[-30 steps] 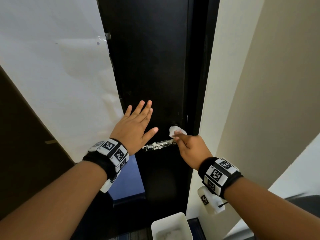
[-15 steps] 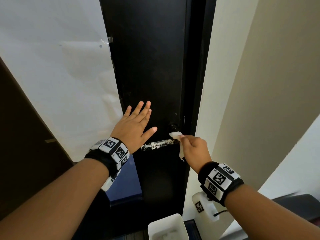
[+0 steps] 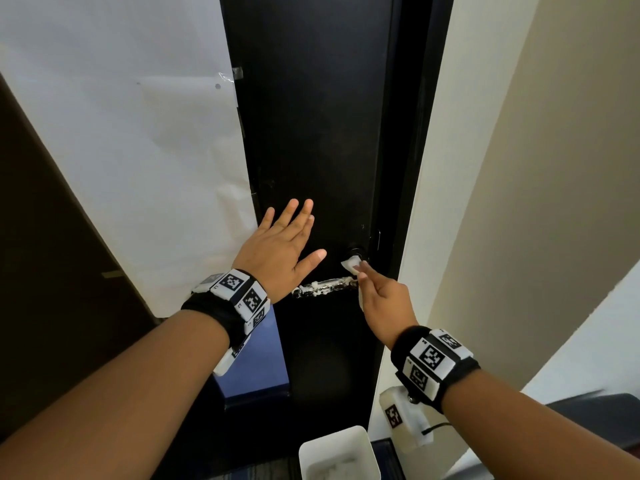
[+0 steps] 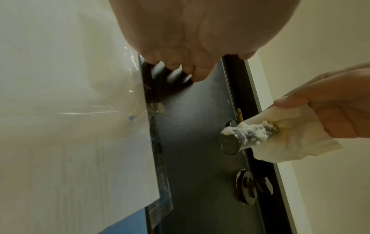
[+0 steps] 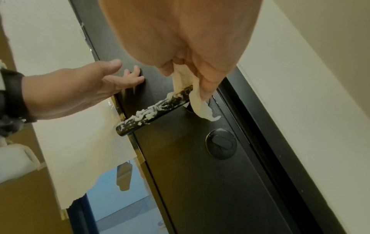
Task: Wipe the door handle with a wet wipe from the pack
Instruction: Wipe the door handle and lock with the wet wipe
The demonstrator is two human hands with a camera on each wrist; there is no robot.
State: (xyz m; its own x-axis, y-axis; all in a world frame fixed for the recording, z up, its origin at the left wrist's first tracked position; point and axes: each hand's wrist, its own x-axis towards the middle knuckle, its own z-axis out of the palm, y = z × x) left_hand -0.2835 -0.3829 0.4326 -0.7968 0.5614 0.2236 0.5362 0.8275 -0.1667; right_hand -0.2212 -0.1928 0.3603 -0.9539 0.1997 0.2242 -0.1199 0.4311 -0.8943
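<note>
Door: my black door (image 3: 311, 140) stands upright ahead of me, its surface matte and faintly speckled, with cream wall (image 3: 540, 202) at 3 o'clock.
Paper: a white sheet (image 3: 121, 150) is taped along the door's edge at 9 o'clock.
Door handle: the lever door handle (image 3: 325, 286) sits at the middle of the head view, horizontal, dark metal smeared with clumps of white foam (image 5: 148, 114) along its length.
Wet wipe: my wet wipe (image 4: 284, 142) is creased, off-white, draped over the handle's pivot end and touching it; one corner hangs below the lever.
Right hand: my right hand (image 3: 388, 303) pinches the wipe between thumb and fingertips, at 3 o'clock of the handle.
Left hand: my left hand (image 3: 280, 251) lies flat on the door at 10 o'clock of the handle, fingers straight and spread, grasping nothing.
Lock: a round thumb-turn lock (image 5: 221, 146) sits below the handle.
Bin: a white bin (image 3: 337, 459) stands on the floor at 6 o'clock.
Pack: I cannot tell where it is.
</note>
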